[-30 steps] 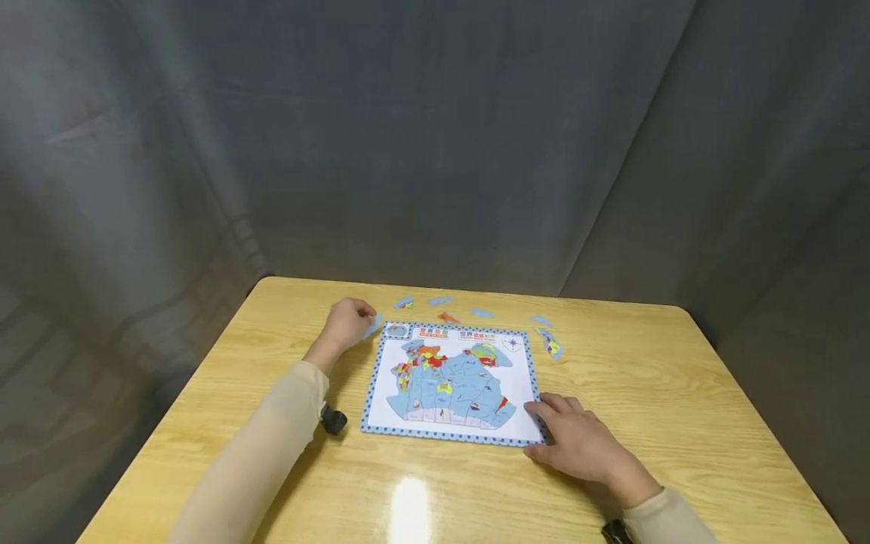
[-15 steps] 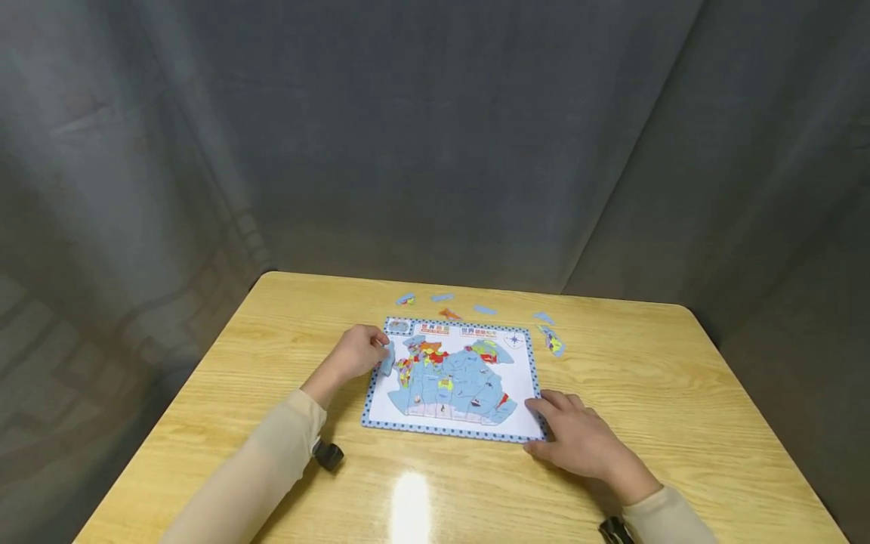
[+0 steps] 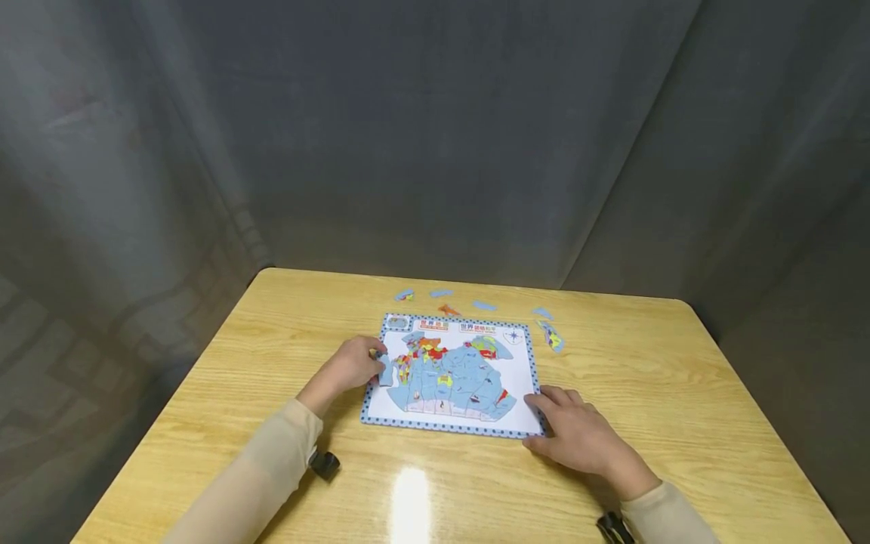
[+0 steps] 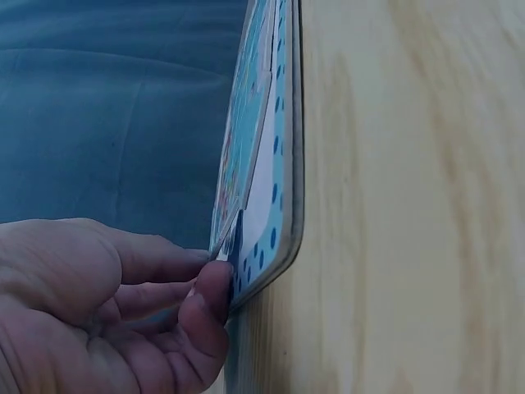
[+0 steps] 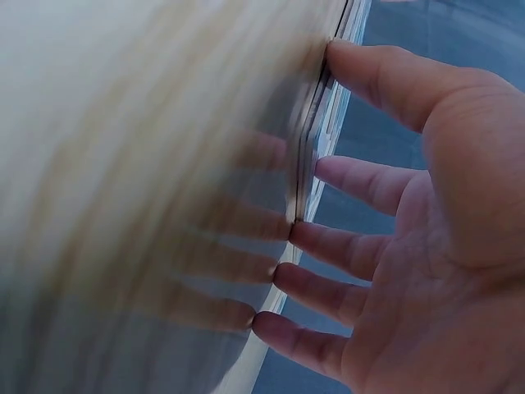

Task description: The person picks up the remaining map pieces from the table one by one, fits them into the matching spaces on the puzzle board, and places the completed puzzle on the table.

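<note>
Thumb and fingertips of the left hand (image 3: 350, 364) pinch a light-blue puzzle piece (image 3: 386, 370) over the left margin of the puzzle board (image 3: 451, 428), just beside the partly assembled map (image 3: 465, 381). Across from it, the right hand (image 3: 574, 429) lies with fingers spread, fingertips and thumb touching the board near its lower right corner. Along the top I can read 世界 at the start of each of two multicoloured headings (image 3: 435, 324); the lettering under them is too small for me. A compass rose (image 3: 513, 338) sits at the upper right, a small inset map (image 3: 398, 323) at the upper left, and blue dotted trim runs round the border. Beyond the far edge lie loose pieces, including an orange one (image 3: 448, 310), on the wooden table (image 3: 680, 385), with a grey curtain (image 3: 435, 151) behind.
</note>
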A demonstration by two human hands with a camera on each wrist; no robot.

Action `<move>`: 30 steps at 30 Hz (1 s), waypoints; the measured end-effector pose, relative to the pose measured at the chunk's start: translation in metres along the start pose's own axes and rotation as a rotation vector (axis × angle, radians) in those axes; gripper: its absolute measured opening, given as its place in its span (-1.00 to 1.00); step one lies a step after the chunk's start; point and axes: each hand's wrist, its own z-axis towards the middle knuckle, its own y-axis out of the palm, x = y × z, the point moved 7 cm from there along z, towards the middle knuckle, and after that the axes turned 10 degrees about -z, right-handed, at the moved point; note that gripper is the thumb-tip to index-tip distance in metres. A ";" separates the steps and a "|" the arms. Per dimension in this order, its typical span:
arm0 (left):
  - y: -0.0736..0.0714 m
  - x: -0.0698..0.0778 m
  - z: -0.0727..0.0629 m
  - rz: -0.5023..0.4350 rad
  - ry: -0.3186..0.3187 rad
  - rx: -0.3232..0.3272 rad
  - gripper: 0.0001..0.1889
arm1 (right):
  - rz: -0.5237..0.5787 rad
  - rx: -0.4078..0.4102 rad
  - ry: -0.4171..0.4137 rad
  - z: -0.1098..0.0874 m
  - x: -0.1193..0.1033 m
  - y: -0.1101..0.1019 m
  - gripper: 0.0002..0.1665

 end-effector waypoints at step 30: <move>0.007 0.005 -0.001 0.087 0.016 0.014 -0.69 | -0.006 0.011 -0.002 0.001 -0.001 0.001 -0.19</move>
